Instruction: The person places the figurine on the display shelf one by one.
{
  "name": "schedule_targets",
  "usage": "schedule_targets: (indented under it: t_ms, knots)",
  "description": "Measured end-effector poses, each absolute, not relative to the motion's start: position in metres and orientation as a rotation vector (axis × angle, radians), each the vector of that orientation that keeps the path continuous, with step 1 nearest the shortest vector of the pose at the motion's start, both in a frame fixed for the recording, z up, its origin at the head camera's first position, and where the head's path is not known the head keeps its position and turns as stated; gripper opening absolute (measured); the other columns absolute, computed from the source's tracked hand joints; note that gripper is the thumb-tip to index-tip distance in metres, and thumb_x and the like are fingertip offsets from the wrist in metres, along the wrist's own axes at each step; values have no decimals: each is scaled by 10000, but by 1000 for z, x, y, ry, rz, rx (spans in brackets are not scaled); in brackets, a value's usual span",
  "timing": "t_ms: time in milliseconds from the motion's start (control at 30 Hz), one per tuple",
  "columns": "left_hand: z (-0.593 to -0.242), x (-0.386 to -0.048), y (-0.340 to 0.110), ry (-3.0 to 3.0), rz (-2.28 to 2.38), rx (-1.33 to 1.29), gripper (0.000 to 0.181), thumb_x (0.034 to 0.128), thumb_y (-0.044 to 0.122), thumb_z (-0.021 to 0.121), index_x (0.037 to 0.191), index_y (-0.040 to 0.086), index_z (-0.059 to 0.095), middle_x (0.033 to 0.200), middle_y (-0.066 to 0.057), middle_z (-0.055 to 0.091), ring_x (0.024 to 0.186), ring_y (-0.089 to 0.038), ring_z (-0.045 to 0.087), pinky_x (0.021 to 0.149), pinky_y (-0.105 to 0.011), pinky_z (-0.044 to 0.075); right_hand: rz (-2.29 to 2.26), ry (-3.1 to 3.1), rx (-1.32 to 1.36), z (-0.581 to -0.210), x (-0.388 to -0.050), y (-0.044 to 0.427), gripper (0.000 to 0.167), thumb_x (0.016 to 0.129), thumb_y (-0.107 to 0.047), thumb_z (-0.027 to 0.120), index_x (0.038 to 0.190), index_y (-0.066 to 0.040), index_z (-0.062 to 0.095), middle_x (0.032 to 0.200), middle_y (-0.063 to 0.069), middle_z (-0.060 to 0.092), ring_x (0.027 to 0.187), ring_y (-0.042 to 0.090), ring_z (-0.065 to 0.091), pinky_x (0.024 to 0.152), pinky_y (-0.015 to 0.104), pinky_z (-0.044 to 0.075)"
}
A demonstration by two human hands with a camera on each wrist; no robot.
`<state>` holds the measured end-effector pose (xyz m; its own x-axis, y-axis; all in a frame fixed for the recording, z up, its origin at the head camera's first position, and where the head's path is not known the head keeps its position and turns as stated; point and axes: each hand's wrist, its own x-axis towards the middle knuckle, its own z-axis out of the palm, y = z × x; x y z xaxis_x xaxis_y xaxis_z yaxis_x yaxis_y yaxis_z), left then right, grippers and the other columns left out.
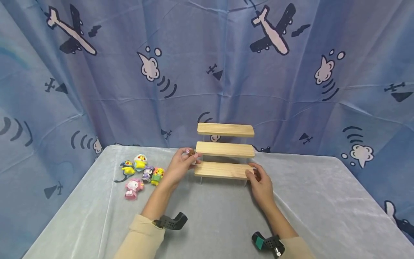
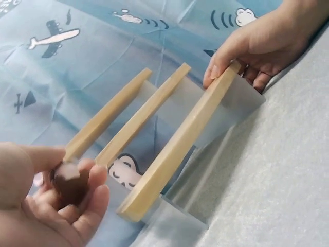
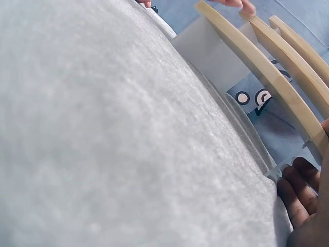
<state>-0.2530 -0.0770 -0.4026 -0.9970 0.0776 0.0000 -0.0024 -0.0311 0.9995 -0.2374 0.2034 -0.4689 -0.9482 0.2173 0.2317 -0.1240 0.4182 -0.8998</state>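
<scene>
A three-tier display shelf (image 1: 223, 170) with pale wooden planks and clear side supports stands upright near the back of the table. At its left side my left hand (image 1: 178, 167) holds a small brown figurine (image 2: 71, 186) with pinkish ears, between thumb and fingers. Much of the figurine is hidden by those fingers. My right hand (image 1: 262, 187) grips the right end of the lowest plank. Its thumb lies on the wood, and the other fingers curl by the clear support (image 2: 245, 98).
Several small figurines stand or lie on the left of the grey cloth-covered table (image 1: 207, 230): a pink one (image 1: 133, 189), a purple one (image 1: 147, 173) and some yellow ones (image 1: 140, 162) among them. A blue patterned curtain (image 1: 194, 54) hangs close behind the shelf.
</scene>
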Motion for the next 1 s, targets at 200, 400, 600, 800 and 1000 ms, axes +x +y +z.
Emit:
schedule_targets:
  t_ms: [200,400,600,800,1000]
  knots:
    - [-400,-252,-73,2217,2259,-53,357,957,130,689,1256,10,534,1243,-200,675,1023,-176,688,980,-406,569,1556,-2364,-83,-468,-238,203,368,990,-189,631,1342,-84,611,1175,215,696,850,-54,572,736,97,457]
    - [-398,-250,-71,2344,2265,-121,350,909,204,763,1216,79,651,1202,-115,722,1092,-204,676,985,-373,564,1561,-2355,-81,-469,-238,203,366,987,-180,634,1337,-77,612,1181,223,695,839,-63,576,729,97,466]
    - [-398,-247,-70,2401,2286,-81,312,893,191,777,1175,97,683,1148,-97,751,988,-144,687,910,-364,581,1561,-2341,-71,-469,-236,204,368,984,-193,643,1331,-74,618,1177,224,698,846,-70,577,737,90,461]
    - [-399,-244,-64,2423,2279,47,276,925,159,735,1179,74,671,1140,-128,754,889,-104,698,855,-311,593,1577,-2328,-77,-471,-234,204,370,984,-178,643,1332,-56,616,1171,238,696,843,-75,583,740,90,469]
    - [-398,-243,-58,2511,2232,203,290,907,130,749,1175,50,672,1127,-143,750,902,-160,707,777,-189,569,1626,-2325,-63,-468,-235,204,383,984,-195,655,1346,-78,614,1219,213,678,899,-65,578,770,78,463]
